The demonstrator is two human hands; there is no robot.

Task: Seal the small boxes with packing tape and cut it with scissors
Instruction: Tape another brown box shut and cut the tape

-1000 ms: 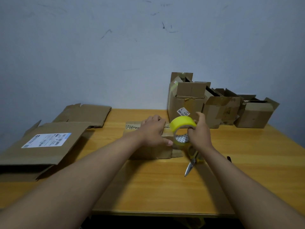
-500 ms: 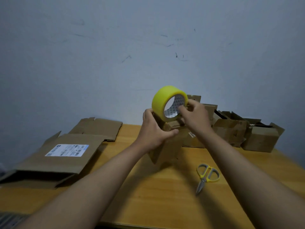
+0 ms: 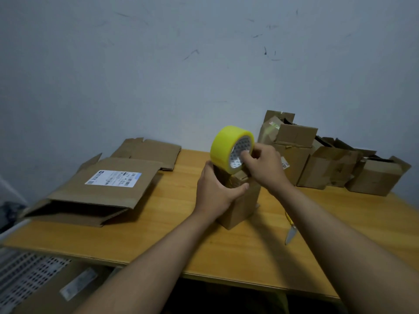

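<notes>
Left hand (image 3: 213, 191) gripped the top of the small box (image 3: 240, 207), which stood upright near the worktop (image 3: 158, 241) centre. Right hand (image 3: 263, 166) pinched the yellow tape roll (image 3: 224, 146) just above it. Scissors (image 3: 291, 232) lay toward the right edge, partly hidden by the right forearm.

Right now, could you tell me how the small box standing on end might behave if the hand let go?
The small box stands tall on a narrow base, so it probably tips easily. It looks like thin, light cardboard, likely sliding on the smooth table.

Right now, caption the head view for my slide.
Left hand steadies small box; right hand holds yellow tape roll above it.
</notes>
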